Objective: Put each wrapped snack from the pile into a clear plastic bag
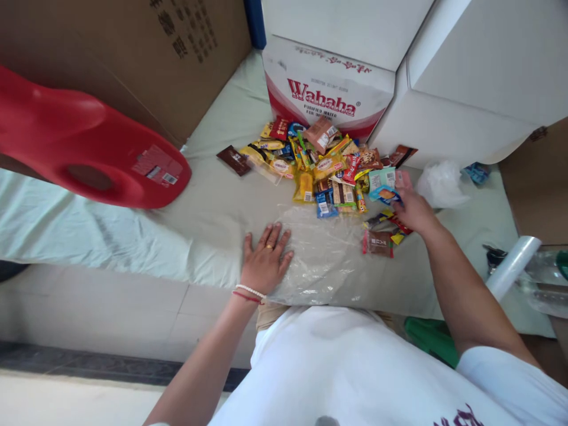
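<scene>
My left hand (265,258) lies flat with fingers spread on the left edge of a clear plastic bag (328,260) spread on the pale green sheet (208,201). My right hand (410,208) reaches to the right side of a pile of small snack packets (319,165), its fingers closed on a blue packet (385,194) at the pile's edge. A few more packets, among them a brown one (378,242), lie just under that hand.
A Wahaha water carton (328,94) and white boxes (470,89) stand behind the pile. A brown cardboard box (146,59) and a red plastic stool (84,148) are at the left. A crumpled white bag (441,184) and a roll of film (512,266) lie at the right.
</scene>
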`<state>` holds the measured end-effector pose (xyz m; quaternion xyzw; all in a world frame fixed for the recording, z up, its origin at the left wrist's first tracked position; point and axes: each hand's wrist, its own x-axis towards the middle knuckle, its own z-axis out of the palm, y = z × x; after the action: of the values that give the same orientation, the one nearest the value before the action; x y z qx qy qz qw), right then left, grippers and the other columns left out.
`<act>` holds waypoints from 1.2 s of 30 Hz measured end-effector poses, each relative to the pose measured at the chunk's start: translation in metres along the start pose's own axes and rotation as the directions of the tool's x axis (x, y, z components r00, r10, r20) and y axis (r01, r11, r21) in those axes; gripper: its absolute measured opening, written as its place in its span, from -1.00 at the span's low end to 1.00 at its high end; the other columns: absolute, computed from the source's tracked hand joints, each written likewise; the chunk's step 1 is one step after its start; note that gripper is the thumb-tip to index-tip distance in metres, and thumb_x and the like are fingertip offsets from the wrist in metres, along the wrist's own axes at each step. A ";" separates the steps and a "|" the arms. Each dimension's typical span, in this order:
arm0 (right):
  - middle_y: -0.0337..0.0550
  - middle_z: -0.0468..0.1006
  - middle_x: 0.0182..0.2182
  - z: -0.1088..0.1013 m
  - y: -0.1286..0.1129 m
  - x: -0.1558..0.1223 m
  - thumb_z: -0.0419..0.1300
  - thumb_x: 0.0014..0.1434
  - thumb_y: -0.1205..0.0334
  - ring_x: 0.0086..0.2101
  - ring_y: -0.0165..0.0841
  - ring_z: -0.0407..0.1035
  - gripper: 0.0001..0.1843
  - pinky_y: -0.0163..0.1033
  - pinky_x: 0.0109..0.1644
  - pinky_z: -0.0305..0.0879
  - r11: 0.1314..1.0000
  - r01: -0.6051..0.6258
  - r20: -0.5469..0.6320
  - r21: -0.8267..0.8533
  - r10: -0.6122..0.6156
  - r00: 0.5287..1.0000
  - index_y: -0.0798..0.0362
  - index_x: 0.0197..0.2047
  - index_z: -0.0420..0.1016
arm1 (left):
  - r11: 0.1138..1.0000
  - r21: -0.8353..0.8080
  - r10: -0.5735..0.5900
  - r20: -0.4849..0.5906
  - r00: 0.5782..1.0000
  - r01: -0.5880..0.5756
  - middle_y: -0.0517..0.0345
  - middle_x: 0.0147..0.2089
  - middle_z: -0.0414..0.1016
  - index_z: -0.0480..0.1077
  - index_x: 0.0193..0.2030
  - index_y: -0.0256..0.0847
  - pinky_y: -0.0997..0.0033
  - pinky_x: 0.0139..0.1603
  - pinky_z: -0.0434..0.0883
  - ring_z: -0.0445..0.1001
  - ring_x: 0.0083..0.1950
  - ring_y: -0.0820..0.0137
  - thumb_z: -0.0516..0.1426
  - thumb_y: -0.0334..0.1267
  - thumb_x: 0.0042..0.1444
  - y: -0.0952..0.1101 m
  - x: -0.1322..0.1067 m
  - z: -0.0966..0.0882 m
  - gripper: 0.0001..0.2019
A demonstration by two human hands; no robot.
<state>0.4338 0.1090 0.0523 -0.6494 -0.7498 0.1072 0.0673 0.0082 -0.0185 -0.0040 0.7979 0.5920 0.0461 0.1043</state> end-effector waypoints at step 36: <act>0.06 0.49 -0.05 0.022 0.009 0.009 0.17 0.27 0.03 -0.10 -0.13 0.44 -0.65 0.04 0.04 0.44 0.978 0.020 -0.346 0.206 0.054 0.937 0.01 0.04 0.52 | 1.000 -0.019 -0.020 -0.001 1.000 0.019 0.00 0.58 -0.03 0.11 0.51 -0.02 -0.35 0.49 -0.31 0.02 0.57 0.06 -0.13 -0.02 0.43 -0.001 0.002 0.003 -0.44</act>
<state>0.4361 0.1176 0.0287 -0.6541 -0.7050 0.0681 0.2654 0.0086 -0.0171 -0.0075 0.7910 0.5993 0.0509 0.1118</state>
